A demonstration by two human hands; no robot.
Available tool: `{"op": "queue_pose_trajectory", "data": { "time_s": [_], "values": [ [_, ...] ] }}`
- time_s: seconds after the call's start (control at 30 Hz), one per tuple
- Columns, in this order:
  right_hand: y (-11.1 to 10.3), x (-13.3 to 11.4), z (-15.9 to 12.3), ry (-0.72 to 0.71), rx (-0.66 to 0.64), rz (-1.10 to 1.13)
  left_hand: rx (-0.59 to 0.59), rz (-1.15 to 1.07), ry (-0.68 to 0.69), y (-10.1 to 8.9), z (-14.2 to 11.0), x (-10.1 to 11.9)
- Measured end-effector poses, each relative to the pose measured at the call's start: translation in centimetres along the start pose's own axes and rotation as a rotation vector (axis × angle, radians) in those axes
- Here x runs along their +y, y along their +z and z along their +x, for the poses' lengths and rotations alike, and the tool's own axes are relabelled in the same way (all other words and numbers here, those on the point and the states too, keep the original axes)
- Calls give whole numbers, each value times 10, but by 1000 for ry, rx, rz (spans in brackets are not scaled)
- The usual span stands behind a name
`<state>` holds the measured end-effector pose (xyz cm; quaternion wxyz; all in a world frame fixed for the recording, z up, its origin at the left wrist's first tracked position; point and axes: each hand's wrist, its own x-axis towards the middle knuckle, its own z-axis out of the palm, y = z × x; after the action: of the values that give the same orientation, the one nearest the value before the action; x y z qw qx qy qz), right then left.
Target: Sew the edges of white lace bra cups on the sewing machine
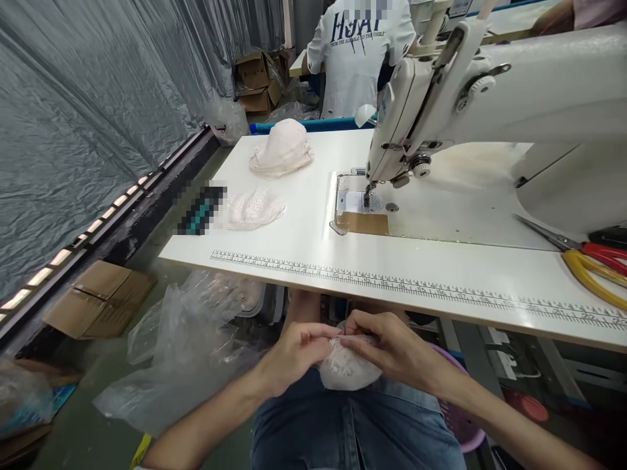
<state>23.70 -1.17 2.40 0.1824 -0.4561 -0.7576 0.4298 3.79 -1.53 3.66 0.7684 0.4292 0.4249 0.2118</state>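
Note:
Over my lap, just below the table's front edge, a white lacy fabric piece (349, 373) hangs between my hands. My left hand (301, 356) pinches its upper edge from the left, thumb and fingertips together. On the other side my right hand (386, 343) grips the same edge with bent fingers. The two sets of fingertips nearly meet, and the exact edge they hold is partly hidden. Up on the table lie a pale pink fabric hat (284, 147) and a flatter white lacy piece (255, 210).
A white sewing machine (441, 98) stands on the table (298, 245), which has a printed ruler along its front. Scissors (582, 251) with red and yellow handles lie at right. Clear plastic bags (181, 352) and a cardboard box (100, 297) are at left. A person (360, 59) sits beyond.

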Motion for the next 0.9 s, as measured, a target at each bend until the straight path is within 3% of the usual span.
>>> {"op": "queue_pose_trajectory", "data": {
  "time_s": [0.27, 0.7, 0.9],
  "values": [
    [1, 0, 3, -7, -25, 6, 128, 63, -19, 5, 8, -8],
    [-3, 16, 1, -118, -129, 176, 36, 77, -220, -25, 11, -19],
    [-1, 21, 8, -124, -331, 300, -67, 159, -200, -30, 8, -12]
  ]
}}
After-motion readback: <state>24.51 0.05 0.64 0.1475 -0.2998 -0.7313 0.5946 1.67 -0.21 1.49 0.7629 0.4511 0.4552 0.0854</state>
